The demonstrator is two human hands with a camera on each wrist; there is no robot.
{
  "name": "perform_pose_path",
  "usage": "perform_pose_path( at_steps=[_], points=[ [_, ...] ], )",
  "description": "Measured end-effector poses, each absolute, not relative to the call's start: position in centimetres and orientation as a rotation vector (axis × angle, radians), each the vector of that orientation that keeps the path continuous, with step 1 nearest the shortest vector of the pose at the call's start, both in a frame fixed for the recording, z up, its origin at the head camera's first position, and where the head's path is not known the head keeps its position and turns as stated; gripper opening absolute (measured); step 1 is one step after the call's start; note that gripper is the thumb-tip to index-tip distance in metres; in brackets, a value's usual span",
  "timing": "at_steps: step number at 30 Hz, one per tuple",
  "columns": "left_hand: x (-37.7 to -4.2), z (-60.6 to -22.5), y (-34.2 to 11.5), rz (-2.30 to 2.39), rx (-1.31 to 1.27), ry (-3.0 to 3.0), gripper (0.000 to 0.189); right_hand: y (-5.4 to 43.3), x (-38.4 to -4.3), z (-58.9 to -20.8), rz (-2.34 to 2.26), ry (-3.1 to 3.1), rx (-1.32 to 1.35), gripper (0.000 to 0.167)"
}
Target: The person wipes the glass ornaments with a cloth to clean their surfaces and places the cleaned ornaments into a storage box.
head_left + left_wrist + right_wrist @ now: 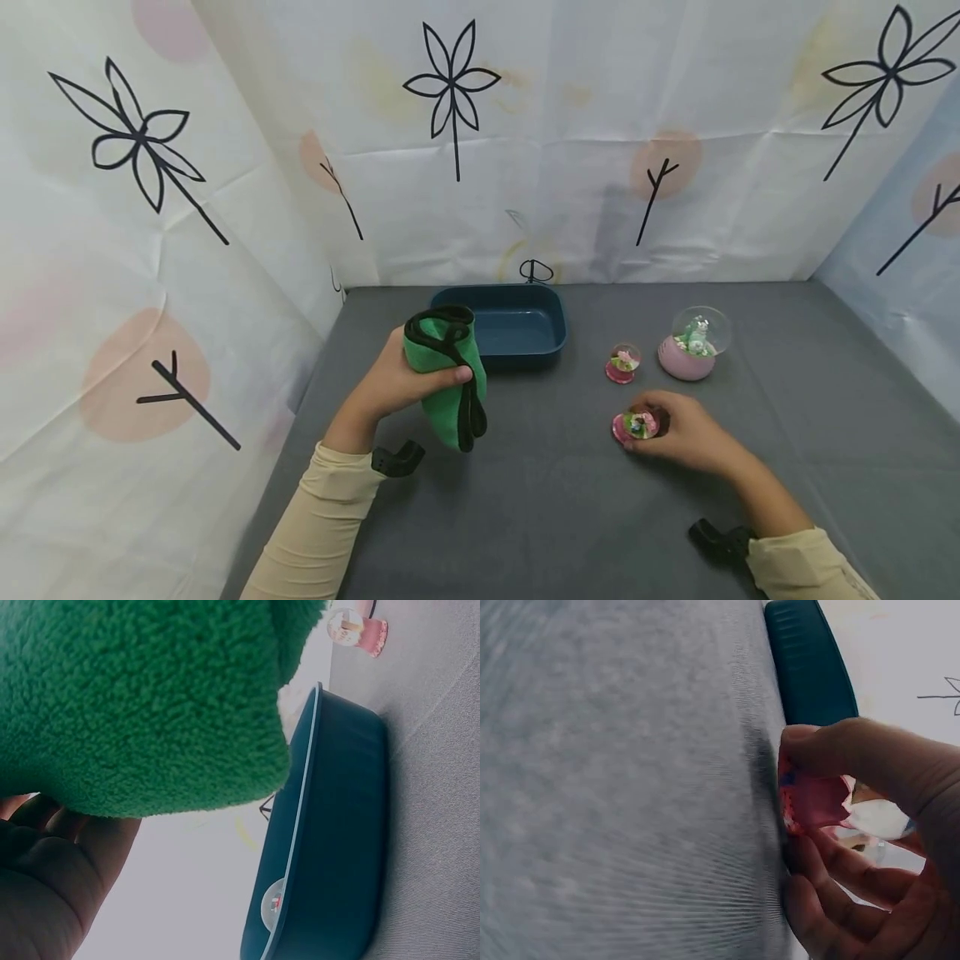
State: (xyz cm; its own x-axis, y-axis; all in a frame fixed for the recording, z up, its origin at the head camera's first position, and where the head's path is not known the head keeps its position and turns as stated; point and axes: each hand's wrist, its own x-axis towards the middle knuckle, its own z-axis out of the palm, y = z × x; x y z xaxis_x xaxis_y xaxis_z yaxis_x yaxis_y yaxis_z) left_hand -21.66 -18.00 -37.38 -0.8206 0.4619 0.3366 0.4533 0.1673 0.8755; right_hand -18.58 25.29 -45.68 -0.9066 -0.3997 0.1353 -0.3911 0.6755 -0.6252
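My left hand (397, 379) grips a folded green fleecy cloth (453, 417) with black edging, raised in front of the blue basin (517, 358). In the left wrist view the cloth fills the upper left. The fingers of my right hand (693, 437) hold a small snow globe (637, 425) by its pink base, low at the grey table. Its clear dome (885, 817) points toward the palm in the right wrist view. Just behind that hand stands another small snow globe (622, 364), and a larger snow globe (692, 346) with a pink base is to its right.
Inside the basin, a clear dome (271, 906) shows past the rim in the left wrist view; the cloth hides it from the head view. A patterned white sheet (555, 208) hangs behind the grey table (555, 517) and along its sides.
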Motion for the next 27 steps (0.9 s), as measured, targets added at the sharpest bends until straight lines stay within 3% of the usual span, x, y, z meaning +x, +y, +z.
perform_pose_path(
  at_steps=[10, 27],
  points=[
    [-21.7, -37.5, -17.9, 1.754, 0.956, 2.413, 0.027, 24.9, -18.0, -44.8, -1.123, 2.867, -0.696, 0.036],
    [-21.7, -37.7, -17.6, 1.744, 0.956, 2.405, 0.03, 22.1, -17.5, -42.1, -1.491, 2.898, -1.027, 0.043]
  ],
)
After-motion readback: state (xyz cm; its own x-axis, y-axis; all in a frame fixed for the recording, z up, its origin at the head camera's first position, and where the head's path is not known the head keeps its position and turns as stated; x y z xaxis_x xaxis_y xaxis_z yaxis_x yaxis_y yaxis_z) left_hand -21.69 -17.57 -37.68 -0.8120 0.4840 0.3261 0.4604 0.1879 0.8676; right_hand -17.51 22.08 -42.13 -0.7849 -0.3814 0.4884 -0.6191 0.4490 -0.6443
